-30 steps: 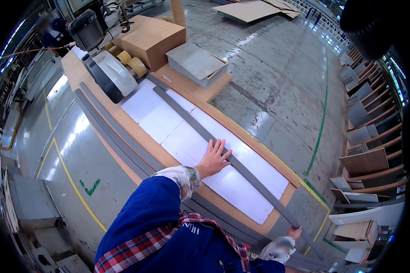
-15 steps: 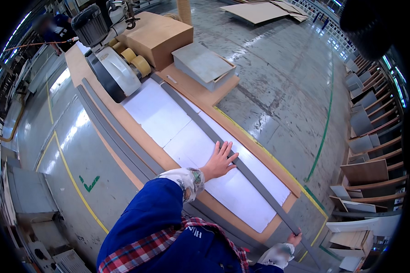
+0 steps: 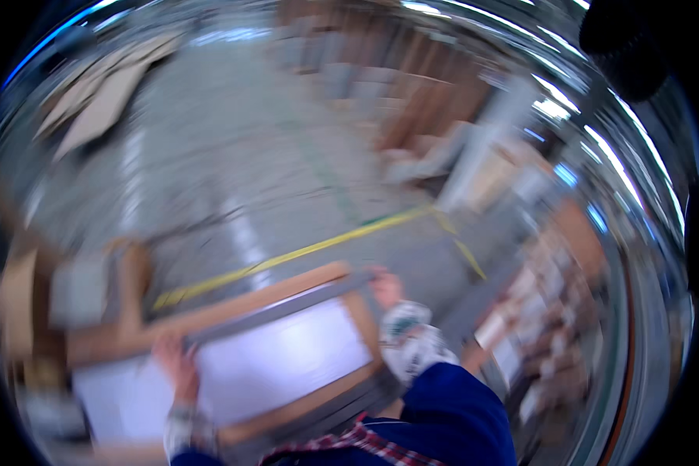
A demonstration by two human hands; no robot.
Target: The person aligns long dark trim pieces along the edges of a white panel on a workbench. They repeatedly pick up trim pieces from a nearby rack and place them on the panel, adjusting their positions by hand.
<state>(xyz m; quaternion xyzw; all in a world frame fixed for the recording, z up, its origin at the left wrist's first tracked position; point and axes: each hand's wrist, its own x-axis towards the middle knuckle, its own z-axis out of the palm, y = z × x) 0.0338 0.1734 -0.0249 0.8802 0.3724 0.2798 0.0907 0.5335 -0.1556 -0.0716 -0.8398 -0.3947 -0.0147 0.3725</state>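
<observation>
Right hand (image 3: 387, 287): noted at the right-hand end of the long grey strip (image 3: 264, 314), apparently touching; too blurred to tell whether closed on it. Left hand (image 3: 179, 369): noted near the strip's left part, fingers toward it; contact and finger spread impossible to tell. Strip location: lengthwise over the bench (image 3: 364, 326), between the far wooden edging (image 3: 318, 277) and the wide part of the white sheet (image 3: 295, 365). Judged in hand: two-point control of a long, slender piece. Recommended: space both hands well apart along the length, to limit bowing and swinging. Lead from the end with the right; steady lightly with the left, without twisting. Align with the edging rather than slanting across. Avoid fast body turns while holding; likely to whip the free length.
</observation>
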